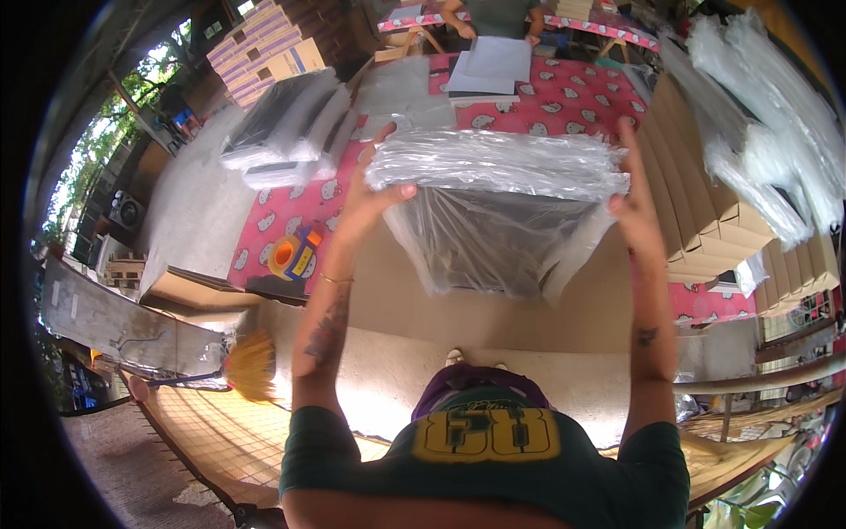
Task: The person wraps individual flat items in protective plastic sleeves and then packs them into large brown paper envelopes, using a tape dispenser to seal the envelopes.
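Observation:
I hold up a flat stack of dark sheets wrapped in clear plastic (493, 167) with both hands, above the table. My left hand (370, 189) grips its left edge, thumb on top. At the right edge my right hand (636, 198) clasps it with the fingers stretched upward. Loose plastic of the wrap (493, 251) hangs below the stack toward me.
The table has a pink patterned cloth (282, 216). On it lie an orange tape dispenser (295, 254), more wrapped dark packs (282, 123), grey sheets (405, 93) and folded cardboard boxes (696, 203). Another person (498, 13) works at the far side. A broom (247, 366) lies at left.

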The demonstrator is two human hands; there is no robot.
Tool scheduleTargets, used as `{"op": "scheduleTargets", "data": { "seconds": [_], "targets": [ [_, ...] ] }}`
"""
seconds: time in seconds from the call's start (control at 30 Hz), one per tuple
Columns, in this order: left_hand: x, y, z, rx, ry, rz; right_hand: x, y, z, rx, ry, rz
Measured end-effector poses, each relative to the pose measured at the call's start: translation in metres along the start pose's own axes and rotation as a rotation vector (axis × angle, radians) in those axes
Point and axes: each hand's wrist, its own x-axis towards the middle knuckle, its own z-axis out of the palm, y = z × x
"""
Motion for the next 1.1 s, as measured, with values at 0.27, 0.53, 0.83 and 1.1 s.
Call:
{"op": "scheduleTargets", "data": {
  "seconds": [0.27,0.53,0.83,1.1],
  "targets": [
    [-0.100,-0.144,0.011,-0.040,0.014,-0.517,-0.172,0.156,0.006,-0.008,-0.072,0.703],
    [-0.108,-0.056,0.024,-0.330,0.226,-0.208,-0.125,0.052,0.023,0.159,0.019,0.390],
    [-0.155,-0.180,0.046,-0.006,0.236,-0.400,-0.244,0.211,0.022,-0.042,0.044,0.718],
    [-0.115,-0.188,0.082,0.052,0.463,-0.101,-0.210,0.221,0.056,-0.241,0.463,0.105]
  ]
}}
